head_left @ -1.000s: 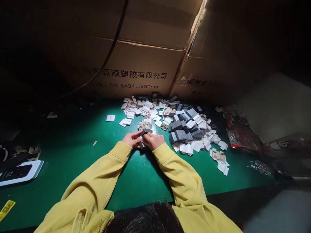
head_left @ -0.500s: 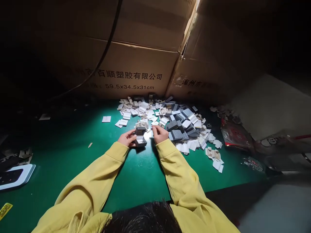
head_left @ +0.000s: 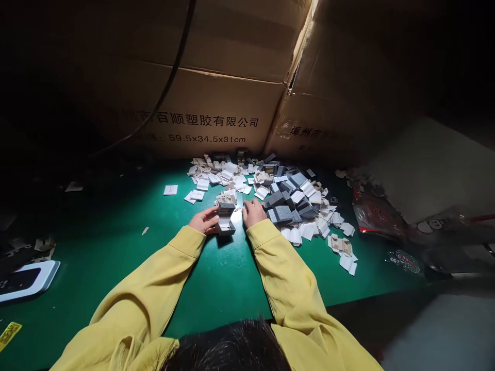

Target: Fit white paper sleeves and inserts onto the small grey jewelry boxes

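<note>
My left hand (head_left: 204, 221) grips a small dark grey box (head_left: 226, 226) by its left side. The box stands open towards me, and its inside is pale. To the right of it, apart from the box, my right hand (head_left: 254, 212) has its fingers curled together over the green table; whatever is between the fingertips is too small to make out. Folded card pieces (head_left: 226, 197) lie just beyond the box. Close to my right hand rises a pile of dark grey boxes (head_left: 281, 215) mixed with white folded cards (head_left: 307, 230).
Large cardboard cartons (head_left: 216, 98) wall off the back of the green table (head_left: 116, 257). A white-edged device (head_left: 48, 273) lies at the left, a red-edged plastic bag (head_left: 379, 216) at the right. A dark cable (head_left: 170, 77) hangs across the carton.
My right hand has shifted slightly, its fingers curling lower near the table. The box stays in my left hand, almost in place. The whole view has moved slightly.
</note>
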Motion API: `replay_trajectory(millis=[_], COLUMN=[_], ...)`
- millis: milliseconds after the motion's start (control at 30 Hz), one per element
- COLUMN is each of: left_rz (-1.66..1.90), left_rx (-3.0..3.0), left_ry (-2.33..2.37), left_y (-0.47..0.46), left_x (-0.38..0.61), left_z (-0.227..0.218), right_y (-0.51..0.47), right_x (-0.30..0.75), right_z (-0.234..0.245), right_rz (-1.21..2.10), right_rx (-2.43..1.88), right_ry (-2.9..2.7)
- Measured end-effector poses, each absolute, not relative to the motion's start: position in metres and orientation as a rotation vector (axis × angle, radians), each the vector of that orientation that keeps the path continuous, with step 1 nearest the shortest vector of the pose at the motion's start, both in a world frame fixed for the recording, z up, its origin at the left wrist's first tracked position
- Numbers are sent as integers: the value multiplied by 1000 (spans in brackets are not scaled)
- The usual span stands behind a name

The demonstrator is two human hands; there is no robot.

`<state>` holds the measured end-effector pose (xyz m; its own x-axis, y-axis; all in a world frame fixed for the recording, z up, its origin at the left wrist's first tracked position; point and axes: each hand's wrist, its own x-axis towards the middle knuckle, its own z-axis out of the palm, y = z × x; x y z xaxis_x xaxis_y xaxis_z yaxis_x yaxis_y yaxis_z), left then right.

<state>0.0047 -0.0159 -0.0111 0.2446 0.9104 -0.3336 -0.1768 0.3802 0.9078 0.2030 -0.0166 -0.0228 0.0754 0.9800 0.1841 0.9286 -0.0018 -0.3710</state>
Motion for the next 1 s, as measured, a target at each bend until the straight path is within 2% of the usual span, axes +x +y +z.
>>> replay_trajectory(millis=[333, 667, 833, 1000], left_rz=[862, 836, 859, 835], left_rx=[873, 839, 736, 682], left_ry=[1066, 1035, 971, 993], left_y=[-15, -9, -9, -3], left_x=[4, 2, 0, 1], left_z=[-10, -16, -19, -26], right_y=[-20, -11, -16, -22], right_x=[211, 222, 216, 206], right_z=[-28, -27, -19, -9], right_rz=[192, 404, 408, 249], right_rx=[-1924, -1798, -1557, -1297], right_ry=[-1930, -1873, -1759, -1665])
